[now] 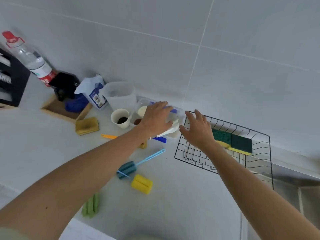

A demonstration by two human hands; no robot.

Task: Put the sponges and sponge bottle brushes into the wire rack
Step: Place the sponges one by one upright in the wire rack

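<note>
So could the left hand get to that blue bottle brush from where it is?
Probably yes. The blue bottle brush lies in the open on the counter, just below the left hand, with nothing covering it.

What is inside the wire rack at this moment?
Two green-and-yellow sponges lie side by side, green side up, at the far side of the wire rack. No bottle brushes show in it. The right hand and forearm cover part of the near left section.

place: home kitchen | cues: tiled wall (173,49); sink (294,196); wire rack (225,163); paper cup (120,118)
</note>
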